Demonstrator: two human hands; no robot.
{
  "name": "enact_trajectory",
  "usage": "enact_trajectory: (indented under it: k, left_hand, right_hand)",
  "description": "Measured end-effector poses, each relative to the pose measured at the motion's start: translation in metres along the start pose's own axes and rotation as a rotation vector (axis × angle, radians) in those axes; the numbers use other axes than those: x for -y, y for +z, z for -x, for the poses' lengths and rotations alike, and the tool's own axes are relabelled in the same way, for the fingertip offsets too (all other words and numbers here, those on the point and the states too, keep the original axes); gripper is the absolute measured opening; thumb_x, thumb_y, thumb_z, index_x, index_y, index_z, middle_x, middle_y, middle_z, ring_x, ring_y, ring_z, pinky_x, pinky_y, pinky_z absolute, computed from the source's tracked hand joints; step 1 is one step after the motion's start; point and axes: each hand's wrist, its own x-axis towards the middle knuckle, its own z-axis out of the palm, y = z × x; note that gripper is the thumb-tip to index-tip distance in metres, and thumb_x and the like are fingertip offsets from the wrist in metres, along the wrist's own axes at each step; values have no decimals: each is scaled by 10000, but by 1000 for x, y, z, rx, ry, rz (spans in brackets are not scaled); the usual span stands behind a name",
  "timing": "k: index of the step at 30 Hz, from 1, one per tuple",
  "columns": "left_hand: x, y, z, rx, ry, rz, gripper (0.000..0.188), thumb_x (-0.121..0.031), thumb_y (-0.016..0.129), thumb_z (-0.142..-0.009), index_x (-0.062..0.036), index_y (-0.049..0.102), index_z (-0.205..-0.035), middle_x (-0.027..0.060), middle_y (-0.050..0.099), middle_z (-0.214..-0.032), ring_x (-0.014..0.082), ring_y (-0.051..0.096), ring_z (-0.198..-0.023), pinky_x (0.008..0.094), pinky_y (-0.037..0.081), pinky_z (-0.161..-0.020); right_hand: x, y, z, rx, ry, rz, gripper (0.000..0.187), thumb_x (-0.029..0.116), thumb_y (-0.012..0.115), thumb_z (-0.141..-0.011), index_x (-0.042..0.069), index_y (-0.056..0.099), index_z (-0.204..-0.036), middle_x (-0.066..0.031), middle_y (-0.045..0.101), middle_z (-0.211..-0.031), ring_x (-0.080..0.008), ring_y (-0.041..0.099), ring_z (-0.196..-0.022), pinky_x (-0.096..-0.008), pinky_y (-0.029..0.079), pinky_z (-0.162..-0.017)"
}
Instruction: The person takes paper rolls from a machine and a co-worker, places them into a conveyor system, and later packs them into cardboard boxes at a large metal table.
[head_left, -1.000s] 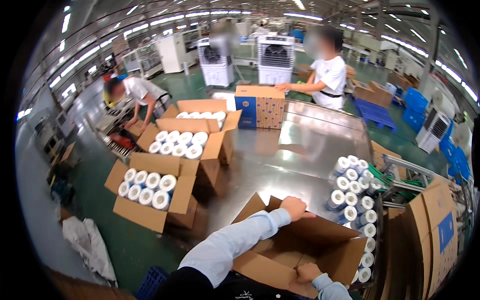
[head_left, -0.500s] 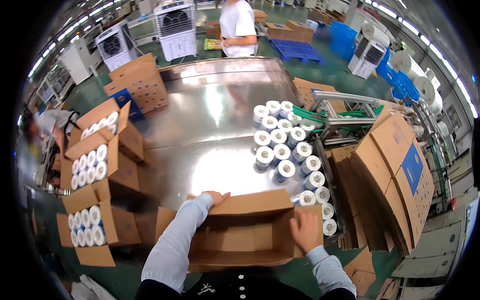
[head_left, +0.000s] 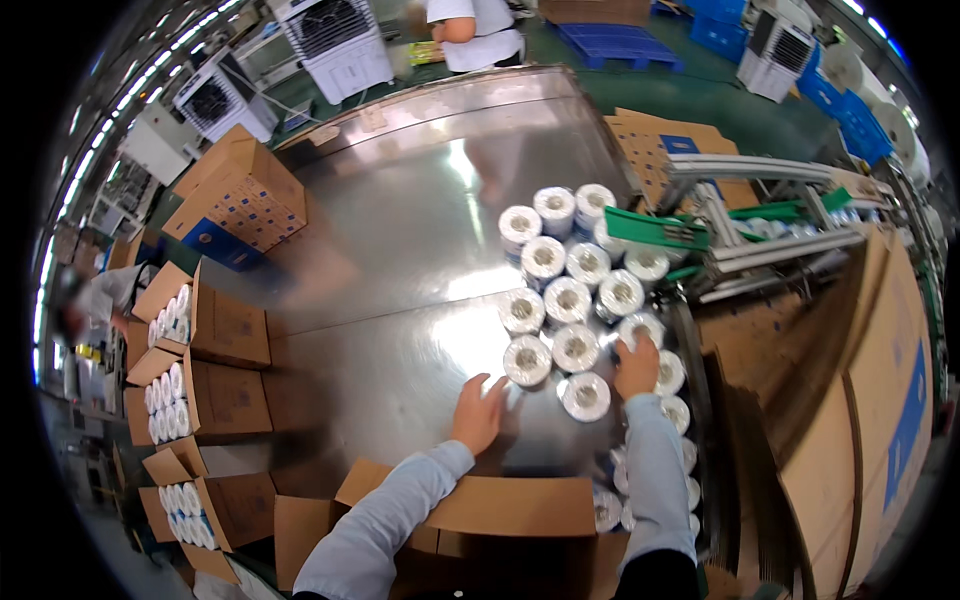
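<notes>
My left hand (head_left: 478,412) is open above the metal table, its fingers apart, just left of the nearest white wrapped rolls (head_left: 527,361). Reaching into the group, my right hand (head_left: 636,370) has its fingers spread at the near edge of one roll (head_left: 641,328); whether they press on it I cannot tell. The rolls stand upright with their round tops showing, blue on some of their sides. Below my forearms is an open cardboard box (head_left: 515,505), flaps out, its inside mostly out of view.
Open boxes filled with rolls (head_left: 232,333) line the table's left edge. A printed carton (head_left: 245,195) stands behind them. At the right are a conveyor with green guides (head_left: 655,228) and stacked flat cartons (head_left: 850,430). A person (head_left: 475,30) is beyond the metal table (head_left: 390,245).
Both hands have left the box and moved forward to the rolls, the right one in among them. The view has shifted, so the box now sits lower in it.
</notes>
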Motion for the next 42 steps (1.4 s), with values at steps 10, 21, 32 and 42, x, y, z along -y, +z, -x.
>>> enact_trajectory:
  k: [10, 21, 32, 42]
  left_hand:
    - [33, 45, -135, 324, 175, -336, 390, -219, 687, -669, -163, 693, -1055, 191, 518, -1171, 372, 473, -1137, 431, 427, -938]
    - [10, -107, -97, 111, -125, -147, 372, -338, 740, -583, -133, 749, -894, 120, 610, -906, 295, 611, -836, 389, 497, -793]
    - [65, -289, 139, 93, -112, 1000, 421, -204, 578, -955, -50, 507, -1341, 130, 564, -1310, 227, 581, -1149, 353, 470, -1002]
    - [-1, -248, 196, 310, -26, -113, 376, -341, 740, -608, -66, 751, -865, 131, 637, -780, 300, 630, -725, 439, 520, -706]
  right_hand:
    - [36, -36, -3, 444, -231, -221, 235, 344, 708, -629, 198, 728, -813, -156, 516, -920, -345, 483, -949, -435, 389, -806]
    - [41, -34, 12, 543, -232, -57, 418, 462, 735, -603, 138, 749, -868, -189, 595, -927, -347, 581, -890, -439, 473, -777]
    - [97, -318, 16, 462, -211, -1335, 269, 103, 759, -713, -33, 696, -937, -81, 639, -923, -161, 609, -829, -283, 474, -734]
    - [196, -293, 108, 1082, -11, -1233, 155, 107, 658, -839, -19, 702, -919, 1, 680, -813, -79, 612, -766, -243, 504, -719]
